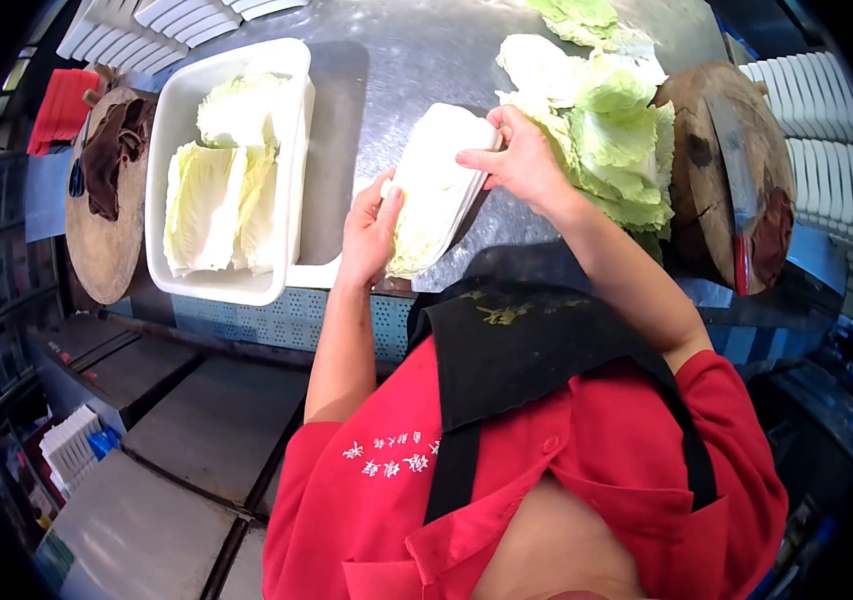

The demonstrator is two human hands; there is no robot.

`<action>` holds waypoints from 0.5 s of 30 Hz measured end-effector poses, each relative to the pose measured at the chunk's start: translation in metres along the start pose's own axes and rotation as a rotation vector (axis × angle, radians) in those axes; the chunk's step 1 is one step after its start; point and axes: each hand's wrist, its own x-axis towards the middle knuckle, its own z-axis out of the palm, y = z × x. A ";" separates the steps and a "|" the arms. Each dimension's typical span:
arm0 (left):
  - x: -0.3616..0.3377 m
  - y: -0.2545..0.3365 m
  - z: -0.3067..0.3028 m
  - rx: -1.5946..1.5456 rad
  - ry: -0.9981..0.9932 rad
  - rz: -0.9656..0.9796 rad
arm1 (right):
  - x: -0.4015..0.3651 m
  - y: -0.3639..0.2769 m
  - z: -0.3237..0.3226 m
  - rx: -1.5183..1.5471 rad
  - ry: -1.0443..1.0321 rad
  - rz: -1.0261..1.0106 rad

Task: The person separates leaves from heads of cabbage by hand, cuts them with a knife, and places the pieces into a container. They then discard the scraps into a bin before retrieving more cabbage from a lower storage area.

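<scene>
Holding a stack of pale green cabbage leaves [435,190] on the shiny metal table [397,60], we grip its near end with our left hand [372,232] and its far edge with our right hand [522,160]. It lies longways between them.

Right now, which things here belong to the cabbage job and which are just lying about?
In use: cabbage piece, held by left hand and right hand; white tray; loose leaf pile.
Lying about: cleaver, chopping block, brown cloth, red cloth, stacked dishes.
</scene>
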 end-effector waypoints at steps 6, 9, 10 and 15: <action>0.004 0.010 -0.002 -0.117 0.060 -0.111 | -0.022 -0.024 -0.034 0.156 -0.293 -0.096; 0.001 0.014 0.000 -0.095 0.080 -0.104 | -0.032 -0.019 -0.045 0.040 -0.291 -0.170; 0.000 0.016 0.001 -0.064 0.092 -0.103 | -0.039 -0.022 -0.050 0.041 -0.291 -0.173; 0.005 -0.001 -0.010 0.510 0.224 0.244 | -0.076 -0.045 -0.076 0.216 -0.296 -0.352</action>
